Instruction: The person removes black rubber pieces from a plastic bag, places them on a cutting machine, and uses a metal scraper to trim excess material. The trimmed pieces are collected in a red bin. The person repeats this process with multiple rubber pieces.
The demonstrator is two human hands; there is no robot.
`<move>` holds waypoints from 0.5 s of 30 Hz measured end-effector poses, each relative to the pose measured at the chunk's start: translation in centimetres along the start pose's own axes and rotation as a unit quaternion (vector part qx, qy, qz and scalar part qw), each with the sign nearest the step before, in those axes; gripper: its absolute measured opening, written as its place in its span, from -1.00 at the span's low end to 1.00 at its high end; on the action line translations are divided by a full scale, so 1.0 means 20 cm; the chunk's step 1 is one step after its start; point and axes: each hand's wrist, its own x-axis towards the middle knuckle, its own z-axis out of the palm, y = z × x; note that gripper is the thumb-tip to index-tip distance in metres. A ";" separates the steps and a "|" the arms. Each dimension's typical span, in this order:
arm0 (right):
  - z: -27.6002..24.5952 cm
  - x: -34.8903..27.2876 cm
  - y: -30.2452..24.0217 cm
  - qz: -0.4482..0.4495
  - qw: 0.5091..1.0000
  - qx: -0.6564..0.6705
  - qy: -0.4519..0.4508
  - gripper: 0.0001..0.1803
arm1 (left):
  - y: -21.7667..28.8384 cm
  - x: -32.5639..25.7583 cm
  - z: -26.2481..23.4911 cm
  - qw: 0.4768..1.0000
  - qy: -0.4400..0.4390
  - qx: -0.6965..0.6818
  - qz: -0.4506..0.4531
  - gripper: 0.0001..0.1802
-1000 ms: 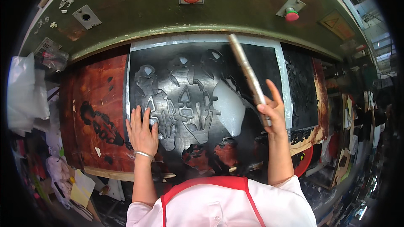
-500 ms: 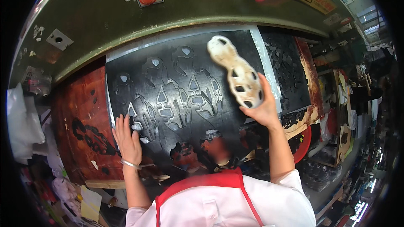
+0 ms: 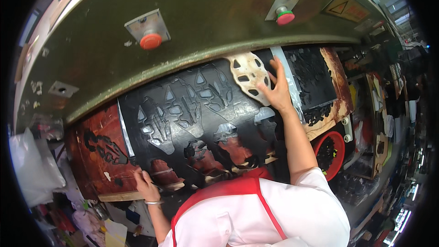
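A pale, brown-stained cutting die point(image 3: 247, 75), shaped like a shoe sole with several openings, lies on a black sheet point(image 3: 215, 123). Its far end passes out of sight behind the green machine edge. My right hand point(image 3: 278, 92) grips the die's right side, with the thumb on top and the fingers spread along its edge. Sole-shaped cut lines with several openings mark the sheet to the left of the die, and larger ragged holes run along its near part. My left hand point(image 3: 147, 187) is closed, fingers curled at the sheet's near-left edge; its fingertips are partly hidden.
The green machine front point(image 3: 206, 13) carries an orange push button point(image 3: 151, 41) and a pink one point(image 3: 285, 17). A red-brown board point(image 3: 91, 174) with black scraps extends leftward. At right are another black sheet point(image 3: 315, 80) and a red basin point(image 3: 336, 158) holding scraps.
My right hand has brought the raised die down onto the sheet, turning it and moving it farther away. My left hand has moved from flat on the sheet toward me, its fingers now curled.
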 end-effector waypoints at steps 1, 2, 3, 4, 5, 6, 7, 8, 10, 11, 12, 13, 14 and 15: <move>-0.01 0.07 -0.03 0.028 0.998 -0.005 0.047 -0.05 | 0.00 0.02 0.03 0.993 -0.062 -0.011 -0.096 -0.74; -0.03 0.16 -0.06 -0.043 0.994 -0.029 0.094 -0.10 | 0.01 0.06 0.08 0.998 -0.034 -0.014 -0.045 -0.72; -0.04 0.25 -0.10 -0.045 0.987 -0.042 0.147 -0.14 | 0.02 0.08 0.10 1.000 -0.010 -0.004 -0.020 -0.71; -0.06 0.35 -0.15 -0.150 0.962 -0.145 0.179 -0.15 | 0.03 0.13 0.14 1.000 0.014 0.003 0.008 -0.68; -0.08 0.46 -0.19 -0.216 0.923 -0.235 0.213 -0.15 | 0.04 0.19 0.17 0.999 0.023 0.010 0.019 -0.68; -0.06 0.54 -0.23 -0.212 0.908 -0.287 0.218 -0.05 | 0.06 0.24 0.19 0.999 0.031 0.017 0.028 -0.67; 0.00 0.60 -0.25 -0.193 0.908 -0.298 0.222 0.04 | 0.07 0.31 0.21 0.998 0.040 0.023 0.036 -0.66; 0.02 0.62 -0.27 -0.178 0.913 -0.279 0.238 0.07 | 0.08 0.37 0.22 0.995 0.053 0.049 0.064 -0.67; 0.08 0.63 -0.27 -0.169 0.921 -0.253 0.244 0.13 | 0.10 0.49 0.25 0.994 0.053 0.057 0.074 -0.67; 0.10 0.64 -0.26 -0.208 0.910 -0.244 0.264 0.11 | 0.11 0.55 0.26 0.993 0.052 0.064 0.078 -0.67; 0.12 0.64 -0.24 -0.204 0.908 -0.261 0.257 0.11 | 0.11 0.60 0.26 0.994 0.053 0.064 0.064 -0.66; 0.12 0.63 -0.22 -0.198 0.910 -0.245 0.270 0.11 | 0.12 0.64 0.27 0.990 0.063 0.075 0.100 -0.64; 0.11 0.62 -0.20 -0.194 0.911 -0.257 0.257 0.11 | 0.12 0.65 0.26 0.991 0.053 0.104 0.068 -0.63; 0.10 0.61 -0.18 -0.180 0.915 -0.269 0.243 0.11 | 0.12 0.66 0.25 0.990 0.041 0.121 0.057 -0.62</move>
